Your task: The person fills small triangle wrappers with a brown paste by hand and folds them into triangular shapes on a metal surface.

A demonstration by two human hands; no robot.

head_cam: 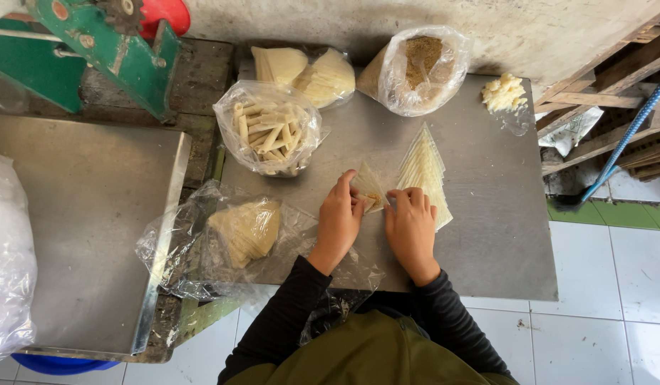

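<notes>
Rolling stage: a triangular wrapper [368,187] is pinched by both hands [338,217] [410,224] mid-frame; tighter tucking is probably needed next.

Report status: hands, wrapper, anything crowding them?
Left hand and right hand both folding triangular wrapper. Wrapper stack touches right hand. Bag of rolls clear.

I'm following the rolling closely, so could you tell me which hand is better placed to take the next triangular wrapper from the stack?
Probably the right hand: it rests against the stack of triangular wrappers, while the left hand presses the wrapper being rolled on the far side from the stack.
</notes>
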